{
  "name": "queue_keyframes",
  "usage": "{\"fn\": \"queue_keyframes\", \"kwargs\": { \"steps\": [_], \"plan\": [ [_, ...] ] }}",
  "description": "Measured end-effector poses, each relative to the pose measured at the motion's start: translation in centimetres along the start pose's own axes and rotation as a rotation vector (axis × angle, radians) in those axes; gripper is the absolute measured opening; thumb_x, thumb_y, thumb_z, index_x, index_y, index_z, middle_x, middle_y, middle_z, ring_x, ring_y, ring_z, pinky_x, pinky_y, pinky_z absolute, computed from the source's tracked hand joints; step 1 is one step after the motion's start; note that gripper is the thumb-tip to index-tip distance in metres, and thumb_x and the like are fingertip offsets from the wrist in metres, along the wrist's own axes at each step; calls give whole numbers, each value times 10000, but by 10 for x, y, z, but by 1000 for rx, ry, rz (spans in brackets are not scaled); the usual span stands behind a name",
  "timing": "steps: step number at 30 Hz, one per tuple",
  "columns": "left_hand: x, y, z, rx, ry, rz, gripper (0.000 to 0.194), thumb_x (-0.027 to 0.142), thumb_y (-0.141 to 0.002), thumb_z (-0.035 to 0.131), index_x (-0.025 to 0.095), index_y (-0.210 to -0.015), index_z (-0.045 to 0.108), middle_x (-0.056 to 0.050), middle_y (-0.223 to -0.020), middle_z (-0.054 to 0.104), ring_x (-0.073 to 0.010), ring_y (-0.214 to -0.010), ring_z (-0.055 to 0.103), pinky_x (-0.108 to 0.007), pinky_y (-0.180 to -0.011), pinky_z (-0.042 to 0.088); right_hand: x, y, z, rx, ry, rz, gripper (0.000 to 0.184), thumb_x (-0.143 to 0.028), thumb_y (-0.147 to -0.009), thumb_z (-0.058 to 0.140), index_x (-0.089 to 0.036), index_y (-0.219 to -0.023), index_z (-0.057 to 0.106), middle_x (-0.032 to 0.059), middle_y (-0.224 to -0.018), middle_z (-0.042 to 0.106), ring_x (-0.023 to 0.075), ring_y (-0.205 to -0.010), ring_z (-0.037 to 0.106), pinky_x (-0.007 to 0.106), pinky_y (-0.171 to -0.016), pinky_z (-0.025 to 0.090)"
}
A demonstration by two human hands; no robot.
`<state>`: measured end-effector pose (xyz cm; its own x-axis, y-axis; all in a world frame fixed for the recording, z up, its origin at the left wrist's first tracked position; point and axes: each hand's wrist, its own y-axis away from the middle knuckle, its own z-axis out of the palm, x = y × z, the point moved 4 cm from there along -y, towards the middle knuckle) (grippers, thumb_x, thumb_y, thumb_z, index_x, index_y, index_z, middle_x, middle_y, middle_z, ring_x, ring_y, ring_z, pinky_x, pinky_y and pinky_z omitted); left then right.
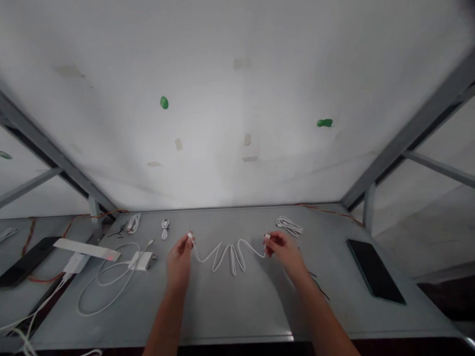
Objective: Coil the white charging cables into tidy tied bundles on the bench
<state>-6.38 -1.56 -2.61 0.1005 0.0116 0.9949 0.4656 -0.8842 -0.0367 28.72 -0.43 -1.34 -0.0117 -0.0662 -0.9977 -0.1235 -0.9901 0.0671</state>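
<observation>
A white cable [229, 254] hangs in zigzag folds between my two hands above the grey table [243, 309]. My left hand [178, 262] pinches one plug end of the cable, fingers closed. My right hand [282, 249] pinches the other plug end, also closed. The cable's middle loops sag down to the table surface between the hands.
A coiled white cable [289, 225] lies behind my right hand. A dark phone [374, 270] rests at the right. At the left sit a white power strip [87, 249], a charger with a long white cable [141, 261], two small bundled cables [134, 223] and another dark phone [26, 259].
</observation>
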Motion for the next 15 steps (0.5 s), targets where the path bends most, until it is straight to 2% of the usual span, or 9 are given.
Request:
{"fn": "queue_keyframes", "kwargs": {
  "steps": [3,5,8,11,15],
  "plan": [
    [-15,-13,-17,5,-265,-91,547,565,-889,580,146,-1203,737,-114,-925,771,-272,-877,721,-402,-836,562,16,-7,-16,-52,79,205,237,-376,-683,772,-230,-704,587,3,-540,651,174,-456,602,295,-484,512],
    [-19,-9,-15,-37,-504,-62,418,452,-910,549,149,-1107,761,-127,-936,758,-288,-893,710,-411,-845,545,26,-6,-13,-100,131,319,218,-292,-676,728,-242,-652,517,-5,-505,638,167,-435,607,278,-471,519],
    [-20,15,8,-128,-722,49,317,353,-924,540,151,-984,775,-153,-1060,731,-279,-935,699,-403,-895,522,40,1,11,-184,173,403,207,-201,-642,690,-246,-632,488,-12,-425,595,174,-366,582,247,-391,459],
    [-18,47,41,-212,-721,141,311,347,-967,518,169,-964,773,-125,-1031,716,-250,-910,691,-377,-884,517,49,12,46,-261,177,440,202,-164,-629,688,-239,-672,506,-30,-378,556,177,-316,550,227,-343,399],
    [-13,75,75,-265,-603,275,323,377,-994,512,186,-906,758,-118,-928,725,-268,-909,683,-393,-862,516,49,24,88,-304,82,396,303,-227,-651,768,-237,-807,509,-48,-505,636,181,-407,621,256,-409,491]
  ]
}}
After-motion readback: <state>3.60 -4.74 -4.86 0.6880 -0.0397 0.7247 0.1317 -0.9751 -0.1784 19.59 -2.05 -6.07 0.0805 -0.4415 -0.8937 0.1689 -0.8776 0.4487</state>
